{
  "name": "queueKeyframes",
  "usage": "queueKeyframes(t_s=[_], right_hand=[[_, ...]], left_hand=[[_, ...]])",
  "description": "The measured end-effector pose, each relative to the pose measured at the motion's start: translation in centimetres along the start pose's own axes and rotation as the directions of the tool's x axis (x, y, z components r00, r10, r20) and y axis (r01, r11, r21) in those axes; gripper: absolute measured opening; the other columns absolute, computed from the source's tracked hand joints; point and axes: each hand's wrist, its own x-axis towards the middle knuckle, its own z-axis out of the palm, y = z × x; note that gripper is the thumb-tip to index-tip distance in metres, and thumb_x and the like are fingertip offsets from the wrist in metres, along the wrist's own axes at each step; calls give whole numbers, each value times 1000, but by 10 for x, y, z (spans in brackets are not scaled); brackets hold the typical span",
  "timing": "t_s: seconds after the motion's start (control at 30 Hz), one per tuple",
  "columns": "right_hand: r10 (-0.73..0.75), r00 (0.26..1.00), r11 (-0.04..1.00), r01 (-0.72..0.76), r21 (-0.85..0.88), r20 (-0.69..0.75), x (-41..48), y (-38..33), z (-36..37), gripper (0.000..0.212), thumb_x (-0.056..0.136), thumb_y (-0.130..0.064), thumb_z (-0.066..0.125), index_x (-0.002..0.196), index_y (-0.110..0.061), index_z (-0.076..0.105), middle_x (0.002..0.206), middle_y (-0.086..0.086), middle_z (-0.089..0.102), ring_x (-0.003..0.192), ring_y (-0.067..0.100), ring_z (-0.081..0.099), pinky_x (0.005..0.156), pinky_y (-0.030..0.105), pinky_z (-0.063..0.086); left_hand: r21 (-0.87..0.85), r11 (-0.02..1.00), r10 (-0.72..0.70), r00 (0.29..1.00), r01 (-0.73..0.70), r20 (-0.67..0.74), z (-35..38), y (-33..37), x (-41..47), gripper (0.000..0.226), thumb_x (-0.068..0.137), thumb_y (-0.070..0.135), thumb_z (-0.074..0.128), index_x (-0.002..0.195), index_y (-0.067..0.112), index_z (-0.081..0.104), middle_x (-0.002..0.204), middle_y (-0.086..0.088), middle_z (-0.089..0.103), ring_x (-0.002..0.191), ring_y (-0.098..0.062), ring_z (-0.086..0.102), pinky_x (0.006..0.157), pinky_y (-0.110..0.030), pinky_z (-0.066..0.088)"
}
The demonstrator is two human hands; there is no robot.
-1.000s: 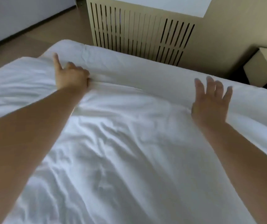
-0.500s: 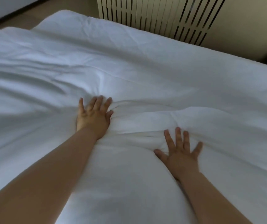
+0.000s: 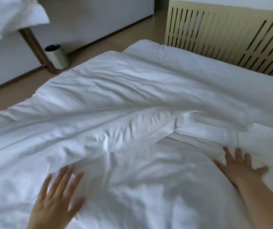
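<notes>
Starting at the far left, a blurry white pillow [image 3: 8,15] sits up in the top corner, and a small round metal bin [image 3: 57,57] stands on the floor [image 3: 16,90] against the wall, just past the bed's corner. Down at the front, the left hand [image 3: 58,197] has its fingers straight and fanned out over the duvet [image 3: 132,100]. Its grip is wide open with nothing in it, but it's too smeared to tell if the palm actually touches the cloth. That white duvet covers pretty much the whole bed, rumpled, with long creases across it and a thick fold bunched up middle-right. The right hand [image 3: 239,166] lies flat on it right at that fold, fingertips against the bunched edge, grip spread open too, holding nothing. Behind on the right, a cream slatted cover [image 3: 223,37] runs along the wall.
</notes>
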Motion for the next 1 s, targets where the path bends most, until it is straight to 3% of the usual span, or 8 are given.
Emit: queueKeyframes(t_s=[0.1, 0.2, 0.3, 0.43, 0.53, 0.73, 0.87, 1.0], right_hand=[[24, 999, 999, -23, 36, -21, -34, -9, 4, 69, 93, -59, 20, 146, -30, -13, 156, -1, -13, 144, 21, -8, 110, 60, 5], [-28, 972, 986, 66, 154, -235, -82, -32, 10, 62, 98, -33, 33, 148, -25, -3, 156, 7, -2, 144, 25, 4, 112, 58, 7], [-296, 636, 893, 449, 31, -713, -124, -78, 19, 66, 81, -23, 54, 141, -16, 28, 143, 23, 33, 125, 38, 39, 91, 73, 27], [-677, 379, 698, 605, -384, -631, -156, -190, 28, 131, 35, -49, 84, 144, -32, 12, 151, 13, 15, 135, 29, 19, 99, 63, 24], [-744, 435, 655, 627, -422, -508, -152, -276, 32, 138, 19, -43, 88, 139, -29, 21, 152, 10, 16, 144, 20, -4, 109, 54, 0], [-685, 465, 714, 581, -391, -561, -159, -350, -4, 86, 7, 0, 85, 90, -17, 67, 73, 3, 71, 74, 20, 69, 107, 47, 13], [-631, 411, 747, 551, -371, -658, -160, -389, -80, 66, 14, 2, 89, 79, -6, 74, 63, 6, 69, 52, 20, 67, 107, 37, 15], [-350, 413, 914, 348, -210, -840, -137, -425, -178, 37, 67, 2, 75, 103, -1, 67, 89, 20, 70, 80, 33, 67, 106, 46, 17]], left_hand=[[0, 983, -184, 982, 184, -40, -27, -24, -34, 62, 93, 58, 12, 148, 29, 5, 157, 5, 1, 143, -4, -5, 115, -29, -4], [3, 930, -368, 929, 368, -36, -24, -66, -48, 105, 62, 48, 77, 146, 21, 19, 143, -15, 29, 139, -21, 11, 113, -30, -8], [0, 797, -601, 792, 604, 104, -29, -94, -42, 108, 52, 25, 88, 143, 17, 30, 149, -14, 29, 136, -27, 24, 109, -45, 6], [-6, 870, -484, 858, 493, 174, -15, -154, -29, 108, 36, 24, 92, 132, 8, 46, 130, -19, 54, 114, -37, 56, 93, -52, 39], [-46, 942, -311, 918, 332, 247, 1, -212, -27, 110, 13, 31, 90, 112, 11, 48, 92, -16, 72, 87, -26, 66, 77, -32, 36], [-46, 991, -111, 962, 127, 251, -60, -330, 27, 64, 40, 53, 70, 95, 27, 51, 52, -5, 66, 35, -22, 59, 24, -28, 40], [172, 981, -99, 994, 91, 41, -158, -374, 176, 35, 87, 31, 45, 117, 23, 61, 100, -9, 70, 80, -29, 67, 65, -28, 47], [608, 793, 47, 991, 41, -128, -227, -375, 342, 43, 76, 18, 66, 117, 18, 52, 104, -8, 60, 101, -28, 55, 85, -37, 45]])
